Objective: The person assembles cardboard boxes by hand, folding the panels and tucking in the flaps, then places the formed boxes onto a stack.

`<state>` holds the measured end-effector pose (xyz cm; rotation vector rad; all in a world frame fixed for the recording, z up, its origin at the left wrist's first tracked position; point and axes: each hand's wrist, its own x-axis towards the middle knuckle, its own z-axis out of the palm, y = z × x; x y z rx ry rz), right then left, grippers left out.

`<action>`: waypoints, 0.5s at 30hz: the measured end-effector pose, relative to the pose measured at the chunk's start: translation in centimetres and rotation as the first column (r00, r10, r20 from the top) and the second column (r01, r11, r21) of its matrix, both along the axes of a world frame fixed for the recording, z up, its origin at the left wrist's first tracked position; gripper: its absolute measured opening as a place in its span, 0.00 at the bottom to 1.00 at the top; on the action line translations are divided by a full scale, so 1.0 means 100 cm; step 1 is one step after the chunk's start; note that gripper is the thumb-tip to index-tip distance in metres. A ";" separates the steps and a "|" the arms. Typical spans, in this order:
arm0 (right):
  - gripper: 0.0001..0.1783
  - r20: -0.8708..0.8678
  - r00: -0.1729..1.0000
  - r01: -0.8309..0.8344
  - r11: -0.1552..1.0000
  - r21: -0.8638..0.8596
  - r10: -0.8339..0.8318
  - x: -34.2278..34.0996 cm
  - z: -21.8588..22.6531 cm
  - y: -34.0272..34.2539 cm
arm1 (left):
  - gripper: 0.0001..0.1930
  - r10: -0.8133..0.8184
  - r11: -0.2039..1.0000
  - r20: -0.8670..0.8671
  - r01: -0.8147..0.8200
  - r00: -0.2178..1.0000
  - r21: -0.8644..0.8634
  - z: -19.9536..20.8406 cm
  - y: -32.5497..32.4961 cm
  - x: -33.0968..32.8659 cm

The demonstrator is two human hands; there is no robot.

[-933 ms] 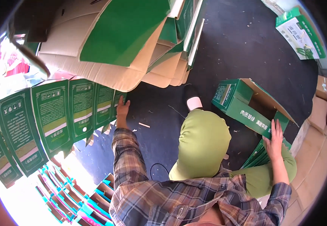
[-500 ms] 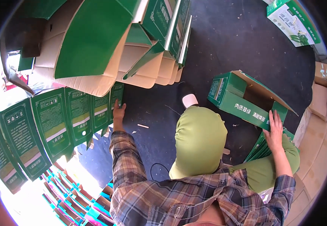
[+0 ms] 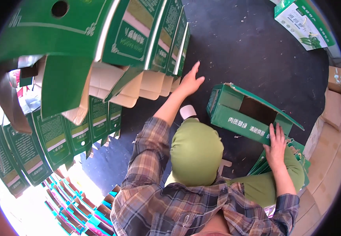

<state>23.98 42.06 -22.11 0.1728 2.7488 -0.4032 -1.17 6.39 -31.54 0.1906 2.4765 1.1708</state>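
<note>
A green cardboard box (image 3: 239,121) lies on the dark floor, its long top side showing the brown inside and a flap raised along the far edge. My right hand (image 3: 276,148) rests on the near wall at its right end, fingers stretched out. Beyond my knee, my left hand (image 3: 190,81) reaches forward over the floor with fingers apart and nothing in it. It is nearest to the row of stacked green cartons (image 3: 159,43), whose brown flaps hang down. Flat folded green cartons (image 3: 260,164) lie below my right hand, beside my leg.
More upright green cartons (image 3: 54,135) stand in a row at the left. Below them are narrow blue and pink-edged boxes (image 3: 74,206). A white and green printed box (image 3: 302,25) stands far right, and brown cardboard boxes (image 3: 331,157) line the right side.
My left hand has moved from the left carton row forward and to the right. My right hand stays on the box. The view has shifted, with the stacked cartons now further left.
</note>
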 end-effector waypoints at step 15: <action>0.51 0.141 0.990 0.008 1.000 -0.030 -0.003 -0.015 0.016 0.001 | 0.54 0.227 0.875 0.122 -0.147 0.966 -0.462 -0.054 0.010 -0.136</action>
